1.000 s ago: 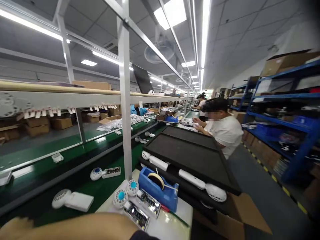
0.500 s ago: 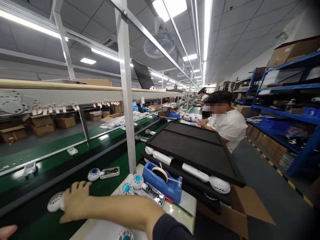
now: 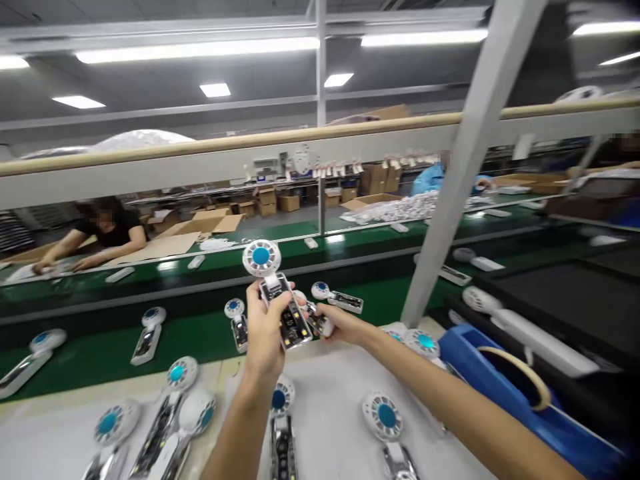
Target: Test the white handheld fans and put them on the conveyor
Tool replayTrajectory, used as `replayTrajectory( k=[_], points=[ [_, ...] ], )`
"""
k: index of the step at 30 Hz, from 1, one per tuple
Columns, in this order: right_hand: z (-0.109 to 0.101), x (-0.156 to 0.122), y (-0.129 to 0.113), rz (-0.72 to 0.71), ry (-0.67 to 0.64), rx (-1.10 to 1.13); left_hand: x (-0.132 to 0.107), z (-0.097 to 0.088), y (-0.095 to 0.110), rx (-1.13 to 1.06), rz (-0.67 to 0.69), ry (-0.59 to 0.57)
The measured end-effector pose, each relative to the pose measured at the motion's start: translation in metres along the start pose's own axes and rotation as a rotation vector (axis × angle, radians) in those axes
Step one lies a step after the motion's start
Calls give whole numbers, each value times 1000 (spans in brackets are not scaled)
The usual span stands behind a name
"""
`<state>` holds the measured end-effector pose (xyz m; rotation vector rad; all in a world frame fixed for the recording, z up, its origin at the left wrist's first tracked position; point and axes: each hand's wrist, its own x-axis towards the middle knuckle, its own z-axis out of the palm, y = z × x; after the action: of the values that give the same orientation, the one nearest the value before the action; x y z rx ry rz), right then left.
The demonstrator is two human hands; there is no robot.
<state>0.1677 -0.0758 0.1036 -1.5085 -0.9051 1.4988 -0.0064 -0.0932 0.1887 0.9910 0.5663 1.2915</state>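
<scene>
My left hand (image 3: 264, 330) is closed around the handle of a handheld fan (image 3: 262, 259), held upright above the bench edge. Its round white head has a blue centre, and the open handle shows a circuit board. Just behind it, my right hand (image 3: 343, 323) grips a second handheld fan (image 3: 319, 320) by the handle end; the first fan and my left hand partly hide it. On the white bench top (image 3: 330, 380) below lie more open-handled fans, among them one fan (image 3: 386, 415) right of my left forearm and another fan (image 3: 283, 427) beside it.
Several fans lie on the green conveyor belt (image 3: 195, 340) beyond the bench. A blue tape dispenser (image 3: 500, 387) and black trays (image 3: 575, 293) stand at right, near a slanting metal post (image 3: 450, 187). Co-workers sit across the line, one in black (image 3: 113, 230).
The view has swung left. My right hand, earlier reaching over a fan on the belt, now holds a fan near my left hand. The left hand has come fully into view with another fan.
</scene>
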Motion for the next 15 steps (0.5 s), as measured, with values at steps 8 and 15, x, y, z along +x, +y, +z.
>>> replayTrajectory(
  k=[8, 15],
  points=[
    [26, -118, 66, 65, 52, -228, 2, -6, 0, 15, 202, 124],
    [63, -123, 87, -165, 173, -644, -29, -4, 26, -66, 241, 59]
  ],
)
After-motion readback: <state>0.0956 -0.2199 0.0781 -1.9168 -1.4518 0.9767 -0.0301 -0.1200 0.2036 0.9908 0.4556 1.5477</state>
